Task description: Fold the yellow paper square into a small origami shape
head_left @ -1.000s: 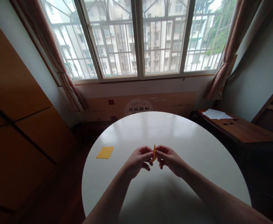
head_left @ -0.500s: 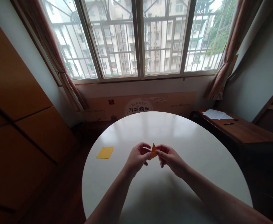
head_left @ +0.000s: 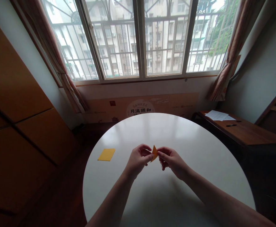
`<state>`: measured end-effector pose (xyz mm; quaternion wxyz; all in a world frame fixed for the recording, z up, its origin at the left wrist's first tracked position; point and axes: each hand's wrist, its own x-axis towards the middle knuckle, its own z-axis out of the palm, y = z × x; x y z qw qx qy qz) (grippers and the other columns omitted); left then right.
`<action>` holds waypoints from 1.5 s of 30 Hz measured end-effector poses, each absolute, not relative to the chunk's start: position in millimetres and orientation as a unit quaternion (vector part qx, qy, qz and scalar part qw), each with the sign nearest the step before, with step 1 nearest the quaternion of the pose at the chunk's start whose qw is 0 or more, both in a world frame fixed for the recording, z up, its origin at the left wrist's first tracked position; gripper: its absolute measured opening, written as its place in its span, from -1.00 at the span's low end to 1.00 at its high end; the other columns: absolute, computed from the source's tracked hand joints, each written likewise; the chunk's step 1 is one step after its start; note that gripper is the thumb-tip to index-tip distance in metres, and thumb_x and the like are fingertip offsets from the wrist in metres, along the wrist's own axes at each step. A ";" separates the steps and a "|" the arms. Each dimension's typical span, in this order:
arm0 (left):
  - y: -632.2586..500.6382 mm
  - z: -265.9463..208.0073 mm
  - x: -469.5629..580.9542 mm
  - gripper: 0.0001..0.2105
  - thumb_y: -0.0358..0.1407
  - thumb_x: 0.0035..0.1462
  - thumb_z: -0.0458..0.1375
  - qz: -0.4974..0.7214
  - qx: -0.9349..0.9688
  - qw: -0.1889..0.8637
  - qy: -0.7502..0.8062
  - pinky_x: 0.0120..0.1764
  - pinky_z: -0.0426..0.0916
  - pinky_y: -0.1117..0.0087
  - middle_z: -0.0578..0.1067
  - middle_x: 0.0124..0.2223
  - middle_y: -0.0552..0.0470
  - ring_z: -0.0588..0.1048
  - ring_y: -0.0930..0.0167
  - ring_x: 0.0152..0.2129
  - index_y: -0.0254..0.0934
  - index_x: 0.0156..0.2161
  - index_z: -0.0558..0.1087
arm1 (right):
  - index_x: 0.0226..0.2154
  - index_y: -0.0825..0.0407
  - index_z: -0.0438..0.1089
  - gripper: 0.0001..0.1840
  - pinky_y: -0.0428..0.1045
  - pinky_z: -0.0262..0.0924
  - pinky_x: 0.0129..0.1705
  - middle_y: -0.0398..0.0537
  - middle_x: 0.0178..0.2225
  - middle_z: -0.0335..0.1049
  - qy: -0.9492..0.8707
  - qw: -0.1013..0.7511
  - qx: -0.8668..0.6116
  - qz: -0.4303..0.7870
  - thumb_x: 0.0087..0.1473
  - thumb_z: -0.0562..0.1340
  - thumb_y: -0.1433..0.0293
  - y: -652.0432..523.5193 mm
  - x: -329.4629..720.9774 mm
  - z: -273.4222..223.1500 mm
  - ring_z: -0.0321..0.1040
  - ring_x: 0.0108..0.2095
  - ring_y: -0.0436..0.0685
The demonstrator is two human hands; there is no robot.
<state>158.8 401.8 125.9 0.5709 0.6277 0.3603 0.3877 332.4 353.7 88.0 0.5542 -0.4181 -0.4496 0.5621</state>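
Note:
Between my two hands is a small folded piece of orange-yellow paper (head_left: 154,150), held above the round white table (head_left: 142,126). One pointed flap of it stands upward, and another corner points down. My left hand (head_left: 140,157) pinches its left side between thumb and fingers. At its right edge, my right hand (head_left: 169,157) pinches it the same way, with the lower fingers curled. Fingertips hide part of the folds. To the left on the table lies a flat yellow stack of square paper (head_left: 106,154), apart from both hands.
A wooden bench (head_left: 246,132) stands at the right with white sheets (head_left: 219,115) and a small dark object (head_left: 231,125) on it. Behind the table a printed panel (head_left: 175,102) runs below the window. A wooden cabinet (head_left: 15,132) is at the left.
The folded paper has turned slightly between my fingers, and its upper point has shifted a little left. Both hands keep their pinch and have barely moved.

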 end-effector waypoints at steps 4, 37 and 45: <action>401.4 126.6 159.2 -0.77 -0.32 -0.15 0.37 0.403 0.640 0.549 0.355 -0.59 0.28 0.54 0.53 -0.44 0.01 0.47 0.42 -0.53 -0.32 -0.37 0.44 | -0.16 0.06 0.50 -0.52 -0.10 0.22 -0.58 -0.22 -0.56 0.29 -0.442 0.565 -0.422 0.555 -0.02 0.42 0.06 354.0 331.5 88.9 0.22 -0.61 -0.05; 394.2 127.2 159.9 -0.81 -0.30 -0.01 0.26 0.357 0.728 0.502 0.302 -0.60 0.41 0.49 0.48 -0.37 0.00 0.51 0.33 -0.40 -0.30 -0.28 0.39 | -0.29 0.09 0.48 -0.61 -0.11 0.26 -0.57 -0.17 -0.55 0.37 -0.464 0.571 -0.423 0.528 0.01 0.38 0.09 351.3 330.9 92.2 0.31 -0.56 -0.01; 391.9 126.4 162.1 -0.81 -0.31 0.00 0.23 0.356 0.730 0.495 0.309 -0.57 0.43 0.46 0.48 -0.34 0.00 0.54 0.31 -0.37 -0.28 -0.26 0.37 | -0.29 0.10 0.48 -0.62 -0.11 0.26 -0.56 -0.16 -0.54 0.37 -0.469 0.570 -0.426 0.523 0.02 0.37 0.11 349.5 329.6 92.0 0.31 -0.56 -0.01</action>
